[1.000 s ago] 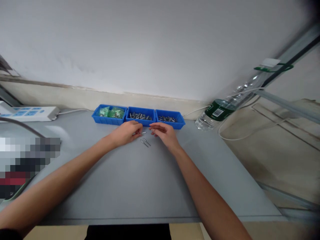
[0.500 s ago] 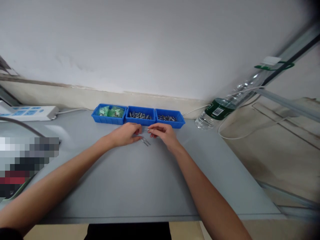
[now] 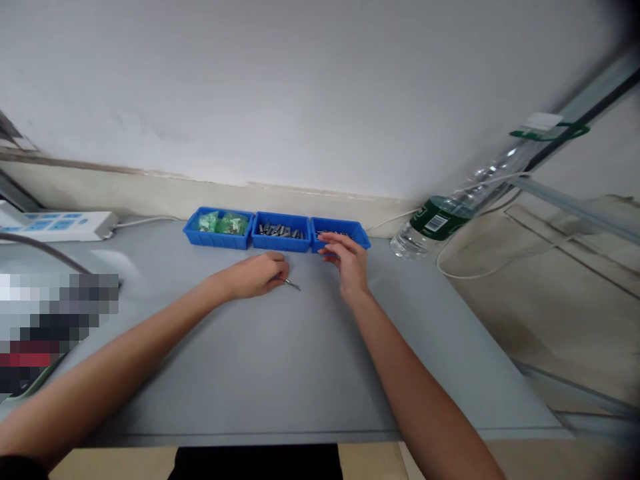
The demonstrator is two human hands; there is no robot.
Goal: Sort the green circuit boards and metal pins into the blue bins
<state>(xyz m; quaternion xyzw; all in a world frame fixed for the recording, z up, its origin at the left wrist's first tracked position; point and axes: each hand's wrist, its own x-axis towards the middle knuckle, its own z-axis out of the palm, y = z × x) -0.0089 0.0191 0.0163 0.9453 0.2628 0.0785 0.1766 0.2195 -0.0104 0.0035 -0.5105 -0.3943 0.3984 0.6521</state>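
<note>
My left hand [image 3: 265,273] is closed over the table, pinching a thin metal piece [image 3: 293,285] whose slim end sticks out towards the lower right. The rest of that piece is hidden by my fingers. At the front of the right blue bin [image 3: 345,249], my right hand [image 3: 347,260] hovers with curved, parted fingers and nothing visible in them. Small metal pins [image 3: 345,235] lie in that bin, partly covered by my fingertips. The middle blue bin [image 3: 280,245] holds short metal parts [image 3: 281,231].
In the left blue bin [image 3: 216,240] are green-tinted plastic bags [image 3: 234,223]. A white power strip [image 3: 65,225] lies at the back left. A clear bottle with a green label [image 3: 440,219] leans at the right, near a white cable [image 3: 465,275]. A pale wall [image 3: 300,100] stands behind the grey table [image 3: 260,373].
My right hand has moved away from my left, rightwards and up to the right bin, and its fingers have opened. In my left hand, the metal piece's two prongs now look like one.
</note>
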